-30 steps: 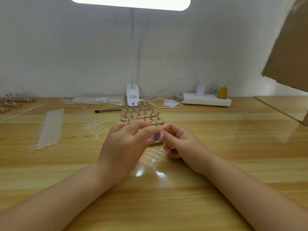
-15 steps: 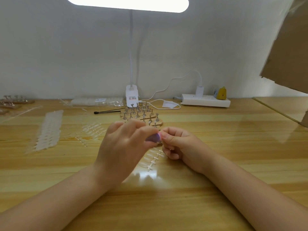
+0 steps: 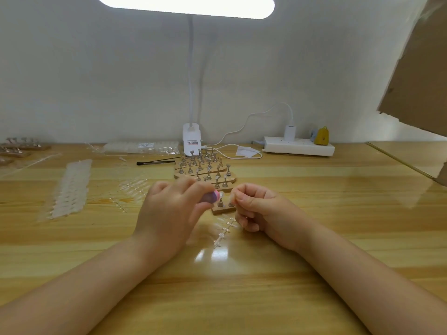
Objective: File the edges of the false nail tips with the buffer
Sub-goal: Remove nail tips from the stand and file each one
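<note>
My left hand (image 3: 169, 213) grips a small purple and pink buffer (image 3: 211, 197), whose tip sticks out toward the right. My right hand (image 3: 258, 209) has its fingers curled, and thumb and forefinger pinch a tiny clear false nail tip (image 3: 232, 195) that is hard to make out. The two hands sit a short gap apart above a small wooden stand (image 3: 223, 209) with metal pegs. A clear strip of false nail tips (image 3: 223, 229) lies flat on the wooden table (image 3: 242, 286) just below the stand.
Wooden stands with several metal pegs (image 3: 205, 172) stand behind the hands. Strips of nail tips (image 3: 70, 189) lie at the left, with a black brush (image 3: 157, 162) and a clear bag (image 3: 142, 148) further back. A lamp base (image 3: 191, 141) and a power strip (image 3: 298, 146) line the wall.
The hands, touching around the buffer before, have drawn a little apart. The small stand between them has come into sight.
</note>
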Available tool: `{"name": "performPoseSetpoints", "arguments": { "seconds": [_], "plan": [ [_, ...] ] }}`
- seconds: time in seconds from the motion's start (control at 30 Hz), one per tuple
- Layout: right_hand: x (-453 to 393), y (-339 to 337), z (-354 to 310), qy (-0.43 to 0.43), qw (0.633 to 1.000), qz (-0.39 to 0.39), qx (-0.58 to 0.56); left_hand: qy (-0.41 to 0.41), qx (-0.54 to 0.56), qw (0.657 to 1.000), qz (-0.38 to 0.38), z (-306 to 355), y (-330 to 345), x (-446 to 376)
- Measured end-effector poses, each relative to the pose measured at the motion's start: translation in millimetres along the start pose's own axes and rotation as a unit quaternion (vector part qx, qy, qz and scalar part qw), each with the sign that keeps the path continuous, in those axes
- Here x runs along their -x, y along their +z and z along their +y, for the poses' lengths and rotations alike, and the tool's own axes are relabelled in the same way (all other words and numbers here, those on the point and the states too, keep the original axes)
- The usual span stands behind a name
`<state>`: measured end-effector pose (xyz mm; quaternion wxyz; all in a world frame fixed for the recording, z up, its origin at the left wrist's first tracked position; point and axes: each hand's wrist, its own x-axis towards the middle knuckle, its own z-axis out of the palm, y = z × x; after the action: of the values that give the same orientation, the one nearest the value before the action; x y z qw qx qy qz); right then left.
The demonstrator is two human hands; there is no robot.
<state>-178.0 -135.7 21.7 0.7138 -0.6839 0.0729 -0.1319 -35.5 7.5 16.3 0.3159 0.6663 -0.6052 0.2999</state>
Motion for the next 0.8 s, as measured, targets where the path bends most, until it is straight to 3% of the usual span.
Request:
{"name": "performPoseSetpoints", "arguments": {
  "seconds": [0.07,0.13,0.2,0.33,0.47,0.53,0.67,0.8],
  "plan": [
    [0,0,1,-0.002,1.000,0.002,0.008,-0.003,0.014,0.999,0.029,-3,0,-1],
    [0,1,2,-0.003,1.000,0.004,0.013,0.051,0.048,0.996,0.057,5,0,-3],
    [0,1,1,0.000,1.000,0.006,0.014,0.076,0.039,0.995,0.045,10,2,-3],
    [1,2,-1,0.008,1.000,0.008,0.004,0.023,-0.030,0.999,0.007,1,-1,-1],
    [1,3,-1,0.006,1.000,0.006,0.016,0.117,-0.031,0.989,0.080,8,0,-4],
    [2,2,-1,0.002,1.000,-0.002,0.012,0.129,-0.036,0.988,0.074,12,-1,-5],
    [-1,1,1,-0.001,0.999,0.026,-0.019,0.073,-0.015,0.995,0.063,7,-6,-5],
    [-2,2,3,-0.005,0.999,0.035,-0.004,0.125,0.014,0.991,0.050,18,-2,-5]
  ]
}}
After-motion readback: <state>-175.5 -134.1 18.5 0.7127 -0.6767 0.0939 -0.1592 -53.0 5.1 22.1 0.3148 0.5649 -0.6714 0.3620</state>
